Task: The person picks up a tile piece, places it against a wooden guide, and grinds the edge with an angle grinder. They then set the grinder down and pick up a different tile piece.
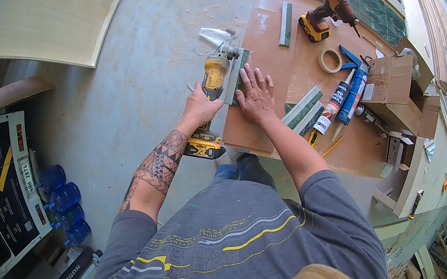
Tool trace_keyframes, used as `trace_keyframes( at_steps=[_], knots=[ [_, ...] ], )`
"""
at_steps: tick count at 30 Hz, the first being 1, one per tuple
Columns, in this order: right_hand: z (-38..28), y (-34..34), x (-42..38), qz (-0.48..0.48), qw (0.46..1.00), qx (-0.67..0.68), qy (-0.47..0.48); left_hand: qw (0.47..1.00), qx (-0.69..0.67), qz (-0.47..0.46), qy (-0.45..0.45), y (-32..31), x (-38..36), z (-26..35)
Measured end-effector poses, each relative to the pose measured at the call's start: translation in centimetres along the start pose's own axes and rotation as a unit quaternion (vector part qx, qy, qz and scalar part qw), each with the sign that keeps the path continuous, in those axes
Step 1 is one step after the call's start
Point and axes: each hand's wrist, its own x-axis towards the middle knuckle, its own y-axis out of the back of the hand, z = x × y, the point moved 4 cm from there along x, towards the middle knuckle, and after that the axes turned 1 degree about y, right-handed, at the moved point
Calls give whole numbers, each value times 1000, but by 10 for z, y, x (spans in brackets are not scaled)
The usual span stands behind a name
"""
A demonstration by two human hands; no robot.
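My left hand (199,108) is wrapped round the body of a yellow and black angle grinder (215,76), whose battery points back toward me. The grinder's head lies at the upper end of a narrow green strip with a pale edge (234,82), along the left edge of the brown board (271,32). My right hand (255,94) lies flat beside the strip with its fingers spread, on the board; whether its fingertips touch the strip is hard to tell. A clear guard-like piece (214,35) shows by the grinder's head.
On the board are a green strip (285,24), a cordless drill (330,13), a tape roll (330,60), cut green pieces (303,109), adhesive tubes (332,106), a pencil (332,146) and a cardboard box (389,81). Blue water bottles (65,198) and a vehicle (0,186) stand left.
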Motion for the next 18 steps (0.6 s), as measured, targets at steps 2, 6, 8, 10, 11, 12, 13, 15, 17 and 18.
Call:
trace_keyframes(
  at_steps=[2, 6, 8, 10, 11, 12, 13, 15, 17, 18],
  knots=[
    [0, 0, 0, -1, 1000, -1, -3, 1000, 5, 0, 1, 2, -2, 4],
    [0, 1, 0, -2, 1000, 2, -5, 999, -21, -36, 29, 4, -5, 7],
    [1, 1, 0, -3, 1000, 2, -4, 999, -22, -34, 29, 2, -5, 4],
    [0, 0, 0, 6, 1000, 0, -2, 999, -28, -30, 27, 1, -4, 1],
    [1, 0, 0, 6, 1000, 0, -1, 999, -28, -30, 28, 2, -5, 3],
    [1, -1, 0, 8, 1000, 1, 0, 998, -30, -35, 32, 2, -6, 4],
    [2, -2, 0, 11, 1000, 1, 0, 998, -32, -40, 37, 3, -7, 5],
    [2, -2, 0, 11, 1000, 3, -1, 998, -32, -42, 37, 3, -8, 5],
    [2, -3, 0, 11, 1000, 5, -1, 998, -32, -43, 37, 0, -7, 1],
    [3, -4, 0, 18, 1000, 6, 1, 999, -17, -24, 19, -2, -5, -2]
  ],
)
